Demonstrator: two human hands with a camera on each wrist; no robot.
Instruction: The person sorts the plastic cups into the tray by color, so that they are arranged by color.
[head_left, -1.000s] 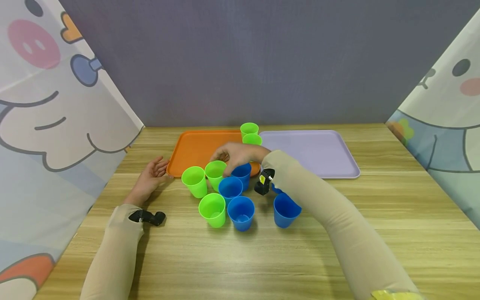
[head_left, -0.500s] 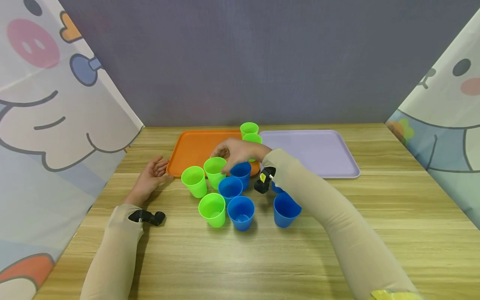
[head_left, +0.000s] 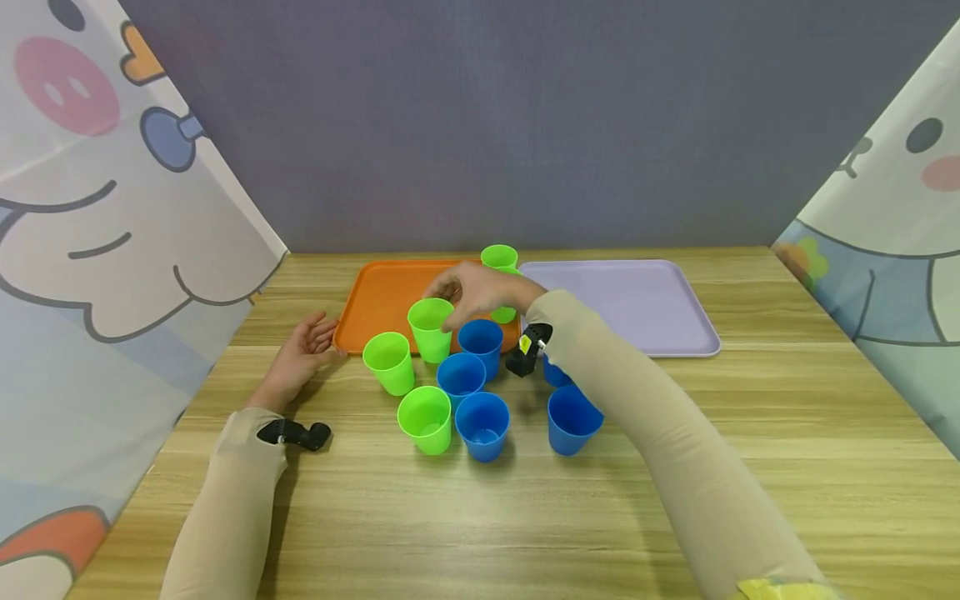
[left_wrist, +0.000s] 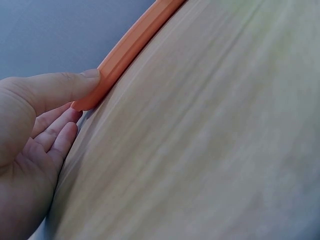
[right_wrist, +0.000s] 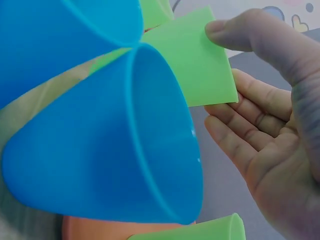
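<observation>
My right hand [head_left: 483, 290] pinches a green cup [head_left: 431, 333] by its rim, thumb on one side and fingers on the other. That cup is upright over the front part of the orange tray [head_left: 386, 292]. In the right wrist view the held green cup [right_wrist: 185, 65] is partly behind a blue cup [right_wrist: 100, 145]. My left hand [head_left: 300, 354] holds the tray's front left corner, its thumb against the orange rim [left_wrist: 127, 50] in the left wrist view. Close below the right hand stand blue cups [head_left: 482, 346] and two more green cups, one at left [head_left: 390, 367].
Two green cups [head_left: 498, 257] stand at the orange tray's right side, one partly hidden by the right hand. A lilac tray [head_left: 622, 304] lies to the right. More blue cups [head_left: 572, 429] stand beneath the right forearm. A grey wall [head_left: 525, 125] rises behind the trays.
My right hand has lifted the green cup from among the others and moved it away from me, toward the orange tray. The left hand has stayed at the tray's corner.
</observation>
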